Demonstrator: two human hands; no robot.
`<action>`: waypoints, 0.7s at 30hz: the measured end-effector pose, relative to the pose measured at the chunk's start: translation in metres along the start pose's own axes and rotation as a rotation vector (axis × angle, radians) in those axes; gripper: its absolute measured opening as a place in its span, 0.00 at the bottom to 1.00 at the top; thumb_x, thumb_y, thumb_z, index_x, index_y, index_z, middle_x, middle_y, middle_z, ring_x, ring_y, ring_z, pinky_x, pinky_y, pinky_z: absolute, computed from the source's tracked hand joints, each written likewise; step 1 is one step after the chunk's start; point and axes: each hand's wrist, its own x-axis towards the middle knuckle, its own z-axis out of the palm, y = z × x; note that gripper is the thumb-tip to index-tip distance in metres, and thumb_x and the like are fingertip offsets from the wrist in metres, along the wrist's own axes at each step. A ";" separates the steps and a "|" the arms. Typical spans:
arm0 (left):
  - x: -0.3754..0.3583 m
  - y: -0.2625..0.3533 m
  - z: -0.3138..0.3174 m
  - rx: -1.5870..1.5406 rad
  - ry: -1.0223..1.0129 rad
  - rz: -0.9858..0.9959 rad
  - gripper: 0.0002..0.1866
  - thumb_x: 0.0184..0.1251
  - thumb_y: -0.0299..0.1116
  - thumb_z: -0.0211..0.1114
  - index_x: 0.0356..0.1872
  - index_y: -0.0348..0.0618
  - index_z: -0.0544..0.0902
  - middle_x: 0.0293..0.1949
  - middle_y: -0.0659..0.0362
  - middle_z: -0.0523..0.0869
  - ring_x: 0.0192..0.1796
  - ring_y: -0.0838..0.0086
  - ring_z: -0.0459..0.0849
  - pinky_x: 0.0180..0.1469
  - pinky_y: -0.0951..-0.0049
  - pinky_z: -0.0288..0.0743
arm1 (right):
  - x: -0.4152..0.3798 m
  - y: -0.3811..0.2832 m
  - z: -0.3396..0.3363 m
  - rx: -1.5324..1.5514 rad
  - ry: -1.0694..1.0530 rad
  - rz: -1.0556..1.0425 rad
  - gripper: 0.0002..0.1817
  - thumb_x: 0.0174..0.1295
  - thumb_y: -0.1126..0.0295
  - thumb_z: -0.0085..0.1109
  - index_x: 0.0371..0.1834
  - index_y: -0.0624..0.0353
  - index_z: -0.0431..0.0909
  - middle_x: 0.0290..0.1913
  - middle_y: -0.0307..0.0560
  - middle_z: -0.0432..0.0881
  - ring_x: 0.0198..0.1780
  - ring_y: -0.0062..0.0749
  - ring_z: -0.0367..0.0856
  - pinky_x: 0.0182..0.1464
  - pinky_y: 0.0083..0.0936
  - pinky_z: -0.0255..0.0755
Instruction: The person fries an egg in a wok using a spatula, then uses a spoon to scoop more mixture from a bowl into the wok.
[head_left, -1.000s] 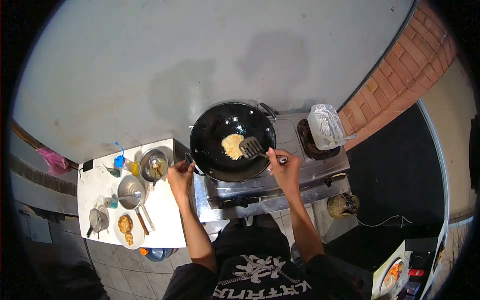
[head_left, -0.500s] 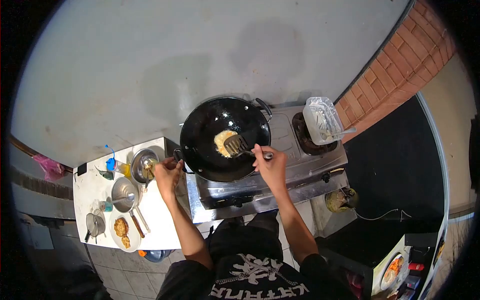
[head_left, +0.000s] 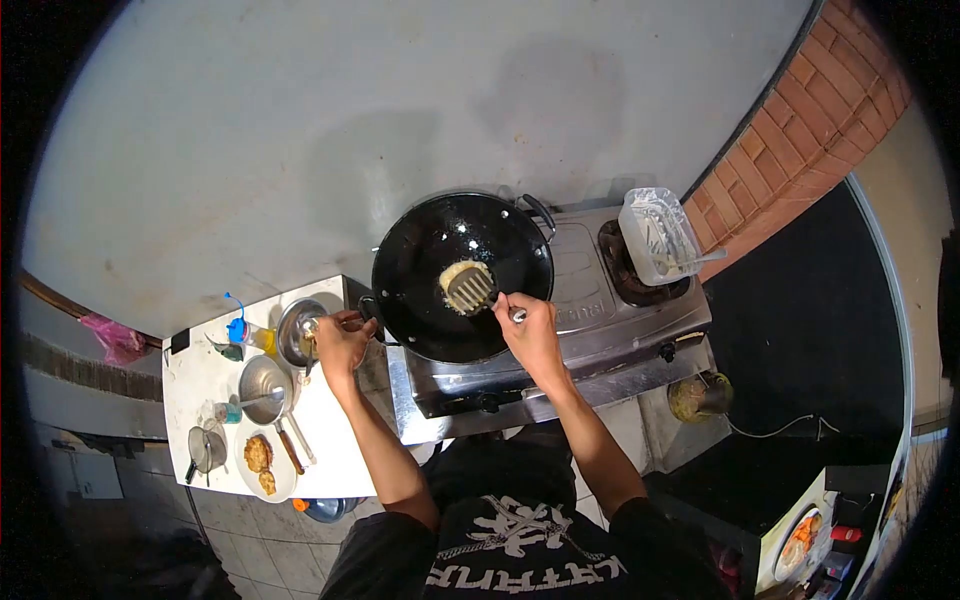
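A black wok sits on the stove's left burner. In it lies a round, pale yellow piece of food, partly covered by the slotted head of a spatula. My right hand is closed round the spatula's handle, over the wok's right front rim. At the wok's left handle is my left hand, its fingers closed by that handle and the steel bowl; their exact hold is too small to make out.
The white table at left holds a steel pan, a plate of fried food, a strainer and an oil bottle. A plastic container stands on the right burner. Below right is a green round object.
My right hand has moved slightly left relative to the wok, and the spatula now lies more over the food. The whole view has shifted a little.
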 end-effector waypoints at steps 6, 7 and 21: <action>-0.007 0.011 0.001 0.047 0.085 -0.005 0.17 0.45 0.29 0.75 0.36 0.28 0.85 0.27 0.48 0.88 0.30 0.68 0.88 0.38 0.71 0.79 | -0.001 0.000 0.003 0.018 -0.010 0.033 0.13 0.62 0.73 0.57 0.22 0.71 0.75 0.20 0.64 0.73 0.23 0.60 0.72 0.24 0.35 0.64; -0.007 0.012 0.002 0.049 0.082 -0.002 0.17 0.45 0.29 0.75 0.36 0.28 0.85 0.27 0.48 0.88 0.30 0.68 0.88 0.38 0.71 0.79 | -0.001 -0.001 0.004 0.047 0.004 -0.011 0.13 0.62 0.73 0.57 0.22 0.71 0.75 0.19 0.64 0.73 0.21 0.60 0.70 0.24 0.35 0.63; -0.011 0.004 0.002 0.053 0.098 0.033 0.16 0.44 0.30 0.75 0.34 0.30 0.85 0.28 0.48 0.88 0.30 0.66 0.88 0.39 0.70 0.79 | -0.004 0.000 0.001 0.016 -0.031 0.049 0.12 0.62 0.73 0.58 0.24 0.71 0.75 0.19 0.62 0.74 0.23 0.58 0.74 0.25 0.34 0.65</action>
